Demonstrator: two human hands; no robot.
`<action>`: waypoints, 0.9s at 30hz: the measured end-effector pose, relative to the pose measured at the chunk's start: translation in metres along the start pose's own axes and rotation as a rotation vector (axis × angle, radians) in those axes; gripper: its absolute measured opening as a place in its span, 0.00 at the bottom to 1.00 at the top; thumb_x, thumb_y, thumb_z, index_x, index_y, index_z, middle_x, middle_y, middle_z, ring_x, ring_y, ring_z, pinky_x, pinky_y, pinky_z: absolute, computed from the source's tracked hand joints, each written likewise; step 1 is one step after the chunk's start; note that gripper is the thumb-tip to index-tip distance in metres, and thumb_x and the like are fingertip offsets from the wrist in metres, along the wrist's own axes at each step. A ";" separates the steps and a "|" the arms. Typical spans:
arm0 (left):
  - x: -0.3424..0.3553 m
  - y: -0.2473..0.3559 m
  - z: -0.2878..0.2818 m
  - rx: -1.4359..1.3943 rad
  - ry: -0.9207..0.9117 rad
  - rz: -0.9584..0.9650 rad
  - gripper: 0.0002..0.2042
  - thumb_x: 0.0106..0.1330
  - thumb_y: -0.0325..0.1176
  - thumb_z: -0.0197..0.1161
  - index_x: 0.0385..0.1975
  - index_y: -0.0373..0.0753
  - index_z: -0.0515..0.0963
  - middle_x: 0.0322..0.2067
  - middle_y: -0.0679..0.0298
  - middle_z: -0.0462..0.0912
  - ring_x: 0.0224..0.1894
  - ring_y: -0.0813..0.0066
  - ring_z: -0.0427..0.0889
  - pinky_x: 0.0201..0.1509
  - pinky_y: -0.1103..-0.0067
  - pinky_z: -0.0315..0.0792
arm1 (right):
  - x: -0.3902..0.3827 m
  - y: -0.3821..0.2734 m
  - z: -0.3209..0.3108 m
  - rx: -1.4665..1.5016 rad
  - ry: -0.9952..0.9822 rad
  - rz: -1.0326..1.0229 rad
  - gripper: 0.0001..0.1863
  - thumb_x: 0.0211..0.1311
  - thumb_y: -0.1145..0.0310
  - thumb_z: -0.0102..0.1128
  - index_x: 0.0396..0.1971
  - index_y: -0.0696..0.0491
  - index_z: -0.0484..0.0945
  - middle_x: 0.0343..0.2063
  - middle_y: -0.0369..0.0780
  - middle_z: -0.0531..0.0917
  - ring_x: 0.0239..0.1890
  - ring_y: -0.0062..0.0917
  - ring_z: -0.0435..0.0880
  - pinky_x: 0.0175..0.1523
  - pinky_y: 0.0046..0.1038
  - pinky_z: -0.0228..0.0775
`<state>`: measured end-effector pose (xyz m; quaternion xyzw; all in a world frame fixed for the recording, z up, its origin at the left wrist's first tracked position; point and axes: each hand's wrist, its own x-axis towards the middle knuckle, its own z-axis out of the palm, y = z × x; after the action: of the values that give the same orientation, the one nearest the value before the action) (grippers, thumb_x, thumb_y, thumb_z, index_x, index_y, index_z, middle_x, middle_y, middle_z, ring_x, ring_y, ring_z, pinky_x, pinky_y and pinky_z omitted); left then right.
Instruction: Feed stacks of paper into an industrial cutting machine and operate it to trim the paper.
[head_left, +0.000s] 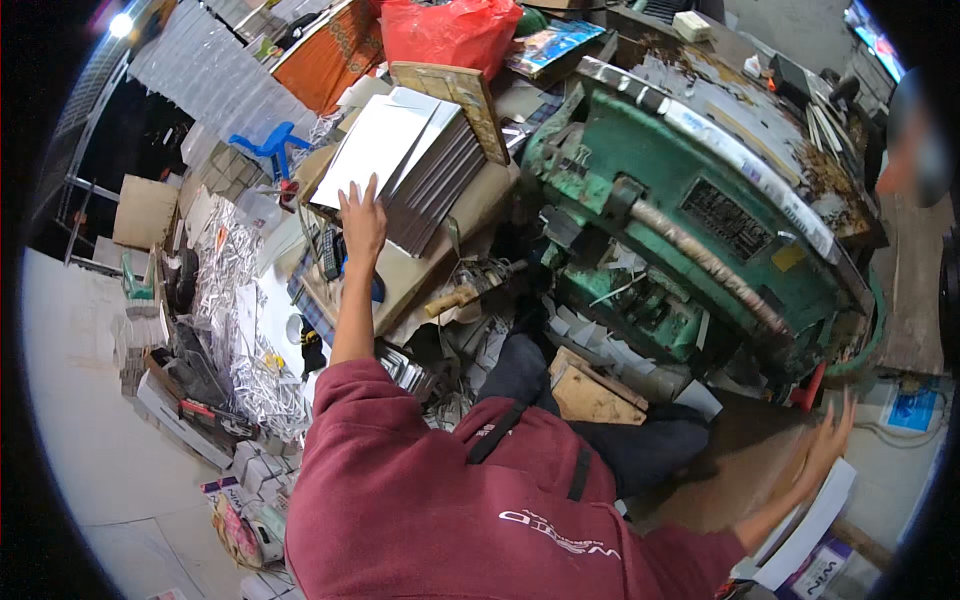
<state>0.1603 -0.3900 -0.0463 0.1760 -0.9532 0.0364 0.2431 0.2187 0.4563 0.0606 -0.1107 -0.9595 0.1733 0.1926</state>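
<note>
My left hand (362, 222) reaches forward with its fingers stretched out over the near-left edge of a tall stack of paper sheets (440, 180). The white top sheet (375, 145) lies askew on the pile, and I cannot tell whether my fingertips press on it. A wooden board (455, 95) stands tilted behind the stack. Out at the far right, my right hand (828, 445) is open with fingers apart and nothing visible in it. Just beyond its fingers is the red handle (809, 387) of a big green machine (690, 210). White sheets (805, 530) lie below my right wrist.
Paper strips (265, 370) heap up at the left, beyond a blue stool (272, 145). A wood-handled tool (452, 300) lies by the stack's base. A wooden block (597, 388) sits near my legs. A red bag (450, 35) stands at the back; another person (915, 140) is at the right.
</note>
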 end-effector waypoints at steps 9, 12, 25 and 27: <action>0.002 0.007 -0.010 -0.142 0.046 0.089 0.26 0.66 0.30 0.53 0.65 0.52 0.63 0.62 0.41 0.62 0.66 0.34 0.54 0.69 0.56 0.52 | -0.226 0.193 -0.085 -1.052 -0.158 0.691 0.19 0.64 0.58 0.55 0.41 0.61 0.79 0.38 0.50 0.81 0.41 0.44 0.79 0.48 0.40 0.70; 0.008 0.005 -0.013 -0.062 -0.150 0.020 0.29 0.67 0.49 0.54 0.67 0.51 0.60 0.63 0.40 0.60 0.67 0.35 0.52 0.69 0.57 0.54 | -0.233 0.185 -0.087 -1.130 -0.240 0.686 0.18 0.63 0.58 0.57 0.34 0.59 0.84 0.30 0.47 0.85 0.33 0.44 0.82 0.41 0.42 0.72; 0.017 0.006 -0.036 0.153 -0.313 -0.240 0.49 0.58 0.67 0.54 0.68 0.31 0.51 0.24 0.43 0.82 0.28 0.44 0.83 0.30 0.58 0.75 | -0.250 0.193 -0.095 -0.686 0.111 0.661 0.18 0.66 0.60 0.53 0.43 0.60 0.79 0.41 0.48 0.81 0.43 0.42 0.80 0.49 0.38 0.70; 0.029 0.044 -0.069 0.234 -0.387 -0.474 0.50 0.58 0.67 0.54 0.69 0.33 0.49 0.27 0.48 0.83 0.32 0.50 0.84 0.39 0.56 0.74 | -0.252 0.193 -0.105 -0.628 0.179 0.660 0.18 0.66 0.60 0.53 0.44 0.60 0.79 0.43 0.48 0.80 0.45 0.41 0.79 0.51 0.37 0.69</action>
<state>0.1521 -0.3468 0.0287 0.4232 -0.9037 0.0540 0.0374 0.5164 0.5928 -0.0037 -0.4775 -0.8586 -0.0837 0.1666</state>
